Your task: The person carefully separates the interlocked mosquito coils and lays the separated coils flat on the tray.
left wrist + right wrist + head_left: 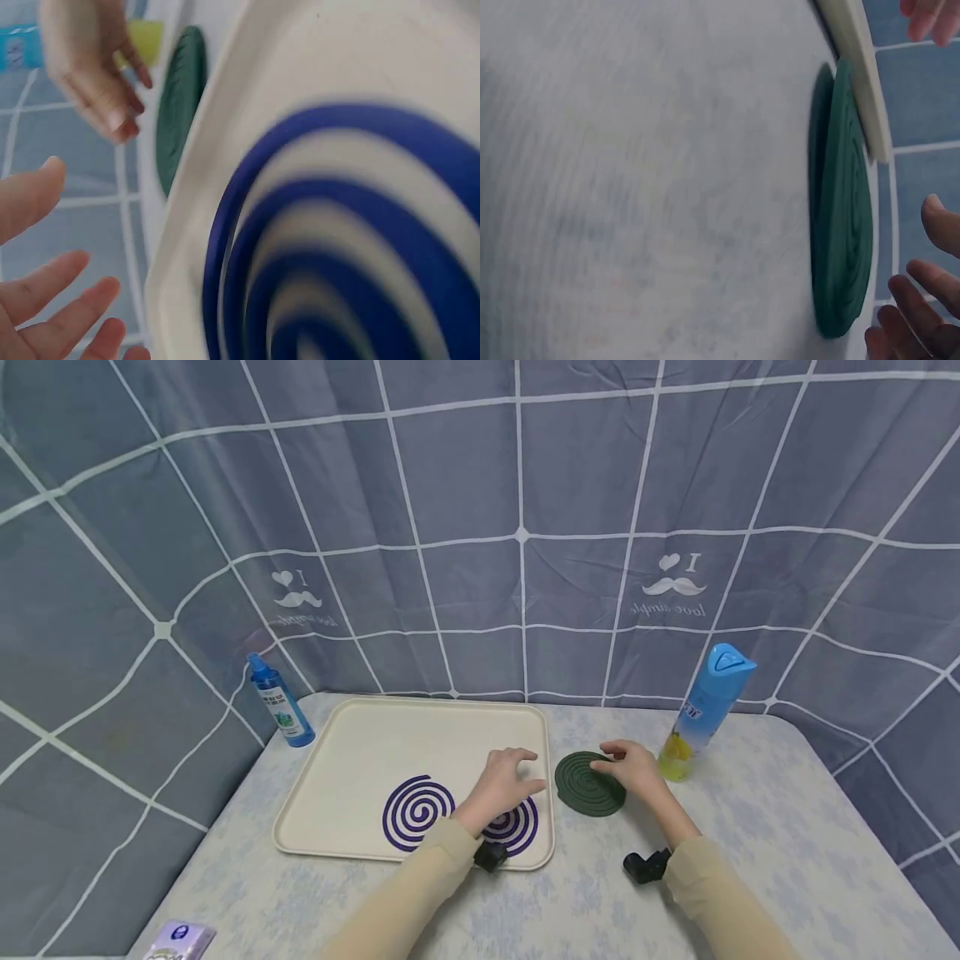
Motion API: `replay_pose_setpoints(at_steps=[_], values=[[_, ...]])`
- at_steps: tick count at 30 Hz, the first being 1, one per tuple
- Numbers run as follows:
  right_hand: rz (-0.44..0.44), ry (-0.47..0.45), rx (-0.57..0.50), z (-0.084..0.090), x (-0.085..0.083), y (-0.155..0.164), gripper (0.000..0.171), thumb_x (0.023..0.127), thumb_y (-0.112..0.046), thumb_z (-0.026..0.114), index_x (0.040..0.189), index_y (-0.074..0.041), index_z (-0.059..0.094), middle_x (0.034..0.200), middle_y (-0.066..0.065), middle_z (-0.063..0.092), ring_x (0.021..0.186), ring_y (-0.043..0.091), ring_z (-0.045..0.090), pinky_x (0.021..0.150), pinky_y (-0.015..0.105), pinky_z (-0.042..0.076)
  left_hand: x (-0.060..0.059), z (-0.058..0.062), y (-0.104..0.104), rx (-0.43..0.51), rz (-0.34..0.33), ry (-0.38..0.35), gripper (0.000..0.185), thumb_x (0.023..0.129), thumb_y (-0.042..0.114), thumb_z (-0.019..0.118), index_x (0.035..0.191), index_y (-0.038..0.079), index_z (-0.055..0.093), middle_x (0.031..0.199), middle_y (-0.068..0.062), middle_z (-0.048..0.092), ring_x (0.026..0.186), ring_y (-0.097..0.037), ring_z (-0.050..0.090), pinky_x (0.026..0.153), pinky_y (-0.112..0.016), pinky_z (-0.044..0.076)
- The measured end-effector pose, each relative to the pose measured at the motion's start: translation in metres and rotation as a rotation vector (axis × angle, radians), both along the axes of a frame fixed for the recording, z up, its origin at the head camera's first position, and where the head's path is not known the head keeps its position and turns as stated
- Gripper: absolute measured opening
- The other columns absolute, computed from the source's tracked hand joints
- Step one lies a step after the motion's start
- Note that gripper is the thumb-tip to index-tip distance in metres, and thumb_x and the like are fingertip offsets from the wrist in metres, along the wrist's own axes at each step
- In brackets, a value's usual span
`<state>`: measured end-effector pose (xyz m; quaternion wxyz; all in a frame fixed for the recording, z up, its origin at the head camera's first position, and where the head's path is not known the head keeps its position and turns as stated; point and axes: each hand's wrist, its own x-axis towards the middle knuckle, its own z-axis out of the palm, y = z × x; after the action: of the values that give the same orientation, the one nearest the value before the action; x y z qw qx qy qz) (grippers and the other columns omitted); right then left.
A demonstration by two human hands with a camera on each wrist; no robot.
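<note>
Two dark blue mosquito coils lie on a cream tray (360, 743): the left coil (387, 814) in full spiral, the right coil (534, 822) partly covered by my left hand (501, 787). That hand hovers above the tray's right side, fingers spread and holding nothing. Just right of the tray a round green mosquito coil (579, 789) rests flat on the table, its turns packed close together. My right hand (633, 768) hangs over its right edge, fingers loosely bent. In the right wrist view, a gap shows between the fingers (907, 300) and the green coil (844, 225).
A blue and yellow spray can (701, 710) stands right behind my right hand. A blue pump bottle (281, 702) is by the tray's back left corner. One purple packet (180, 941) lies at the front left edge. A grey checked curtain (465, 585) closes off the back.
</note>
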<state>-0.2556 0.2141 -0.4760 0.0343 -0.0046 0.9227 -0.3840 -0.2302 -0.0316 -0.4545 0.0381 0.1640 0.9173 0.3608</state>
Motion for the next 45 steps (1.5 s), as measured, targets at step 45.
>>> replay_pose_setpoints(at_steps=[45], values=[[0.012,-0.271,-0.610,0.026,0.015,-0.002,0.065,0.099,-0.024,0.061,0.149,0.007,0.032,0.148,0.027,0.042,0.108,0.009,0.063,0.091,0.024,0.055,-0.011,-0.005,0.040,0.604,0.131,-0.315,0.049,0.088,0.025,0.075,0.128,0.004,0.056,0.117,-0.014,0.068,0.107,-0.025,0.066,0.095,-0.038,0.053]])
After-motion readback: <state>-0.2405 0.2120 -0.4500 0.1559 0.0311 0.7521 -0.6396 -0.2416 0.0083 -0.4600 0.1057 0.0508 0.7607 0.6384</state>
